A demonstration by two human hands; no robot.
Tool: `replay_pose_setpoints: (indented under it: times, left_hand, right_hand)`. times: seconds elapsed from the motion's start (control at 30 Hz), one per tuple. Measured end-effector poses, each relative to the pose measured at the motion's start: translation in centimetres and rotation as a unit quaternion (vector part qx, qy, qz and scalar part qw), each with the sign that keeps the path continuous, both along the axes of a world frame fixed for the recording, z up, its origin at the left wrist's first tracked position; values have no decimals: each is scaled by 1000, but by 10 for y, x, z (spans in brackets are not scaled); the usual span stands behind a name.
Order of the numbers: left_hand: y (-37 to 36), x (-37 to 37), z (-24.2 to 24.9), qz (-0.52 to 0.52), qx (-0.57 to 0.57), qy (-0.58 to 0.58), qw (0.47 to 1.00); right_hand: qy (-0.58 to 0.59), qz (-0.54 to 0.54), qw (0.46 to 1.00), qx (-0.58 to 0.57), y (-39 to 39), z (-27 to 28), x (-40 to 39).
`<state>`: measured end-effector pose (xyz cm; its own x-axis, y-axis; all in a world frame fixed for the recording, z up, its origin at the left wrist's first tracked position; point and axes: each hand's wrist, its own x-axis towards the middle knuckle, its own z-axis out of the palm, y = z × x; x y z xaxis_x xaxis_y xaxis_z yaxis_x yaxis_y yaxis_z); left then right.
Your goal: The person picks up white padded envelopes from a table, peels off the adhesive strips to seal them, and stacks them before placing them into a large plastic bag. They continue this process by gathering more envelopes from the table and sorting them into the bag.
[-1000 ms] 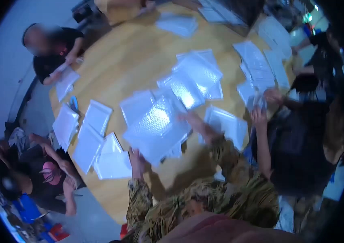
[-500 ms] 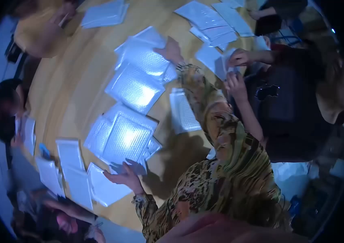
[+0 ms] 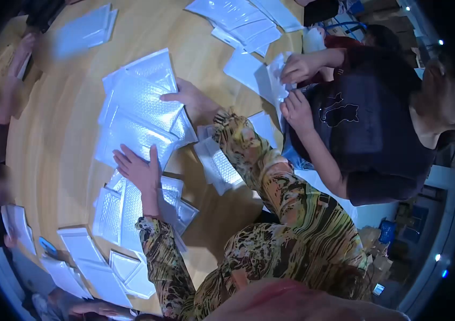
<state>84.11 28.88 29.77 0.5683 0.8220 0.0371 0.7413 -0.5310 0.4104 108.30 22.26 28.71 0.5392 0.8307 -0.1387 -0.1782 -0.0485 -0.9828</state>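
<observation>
Several silver bubble mailers lie in overlapping piles on the wooden table. My right hand (image 3: 194,100) is at the right edge of the upper pile (image 3: 144,88). Its thumb rests over the top mailer, and the fingers curl at the edge, partly hidden. My left hand (image 3: 139,167) is open, fingers spread, over the lower edge of a bubble mailer (image 3: 131,132) in the same pile. Beneath that hand and wrist is another pile of bubble mailers (image 3: 111,215). A smaller stack of mailers (image 3: 222,163) lies beside my right sleeve.
On the right, a co-worker's hands (image 3: 298,88) handle a white packet. Flat envelopes (image 3: 241,24) lie at the top, more packets (image 3: 91,262) at lower left, near a blue roll (image 3: 48,246). Other people sit along the left edge of the wooden table (image 3: 51,134).
The view has shifted and turned. My left hand has moved up from below the lower pile onto the upper mailers. The upper mailers now lie closer together, with my right hand still at their edge.
</observation>
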Motion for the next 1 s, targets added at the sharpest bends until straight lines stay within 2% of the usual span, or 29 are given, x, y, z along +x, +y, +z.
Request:
replay_pose_setpoints:
  times: [0.07,0.13,0.17,0.2,0.23,0.27,0.3,0.33,0.4,0.43,0.47,0.53,0.6,0.67,0.7,0.73,0.8,0.87,0.93,1.0]
  left_hand:
    - [2,-4,-4,-68,-14,-72,995]
    - [-7,-5,2,-73,-25,-53,996]
    - [-10,-7,-12,-70,2,-59,996]
    - [-7,-13,-5,-84,-14,-112,990]
    - [-7,-18,0,-79,-51,-75,993]
    - [-6,-21,-2,-89,-41,-57,994]
    - [-6,-24,-1,-96,-42,-53,993]
    - [-6,-26,-1,-104,-49,-45,992]
    - [-6,-33,-7,-134,-35,-28,990]
    - [-6,-35,-7,-152,-33,10,988]
    - [-13,-42,-11,-150,-68,40,985]
    - [-17,-42,-1,-134,-110,91,981]
    - [-9,-43,9,-95,-97,44,990]
    - [3,-44,19,9,-119,-132,984]
    - [4,-43,23,80,-187,-204,958]
    - [10,-40,25,78,-284,-343,892]
    - [26,-46,54,12,-465,-373,803]
    - [37,-55,53,-5,-474,-388,790]
    - [44,-71,55,-11,-499,-329,802]
    - [49,-78,41,-53,-489,-354,795]
  right_hand:
    - [25,-3,999,-24,-9,-3,-24]
    - [69,23,995,-63,-6,-11,-64]
    - [166,28,980,-111,-5,-11,-81]
    - [256,33,952,-166,-10,-15,-90]
    - [168,12,980,-106,-13,-20,-100]
    - [75,-15,996,-51,-15,-23,-109]
    - [289,-66,943,-150,-9,19,-113]
    - [292,-56,943,-147,-8,12,-108]
    - [107,-11,918,-383,-1,-5,-98]
    - [154,-82,941,-290,1,-12,-103]
    - [184,-76,926,-321,-5,-18,-112]
    - [178,-138,965,-132,-9,3,-116]
    - [176,-122,973,-82,0,13,-110]
    - [246,-139,959,-20,-9,33,-104]
    - [283,-109,953,22,-15,32,-99]
    - [280,-108,954,23,-18,35,-99]
    - [239,-103,965,38,-21,45,-102]
    - [220,-95,970,28,-29,59,-114]
    - [216,-80,973,16,-37,79,-136]
    - [220,-31,975,8,-42,85,-150]
